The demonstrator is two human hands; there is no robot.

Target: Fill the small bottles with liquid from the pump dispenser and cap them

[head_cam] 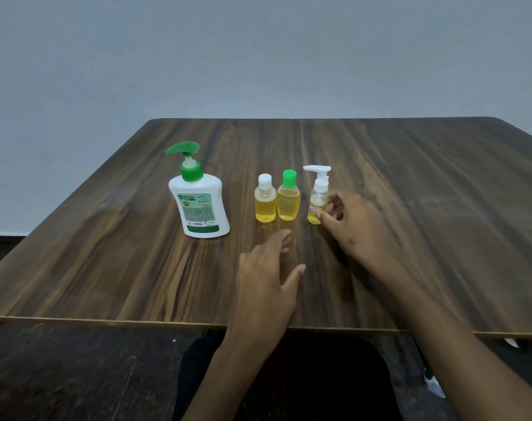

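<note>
A white pump dispenser (201,205) with a green pump head stands at the left of the wooden table (113,238). To its right stand three small clear bottles holding yellow liquid: a white-capped bottle (265,199), a green-capped bottle (288,196), and a small bottle with a white pump top (317,196). My right hand (354,226) touches the pump-top bottle's right side with thumb and fingertips, loosely around it. Nearer me, my left hand (269,278) hovers over the table with its fingers apart and holds nothing.
The table's front edge runs just below my left wrist. A dark floor lies beyond it, and a plain grey wall stands behind the table. Bare wood stretches to the right of the bottles and in front of the dispenser.
</note>
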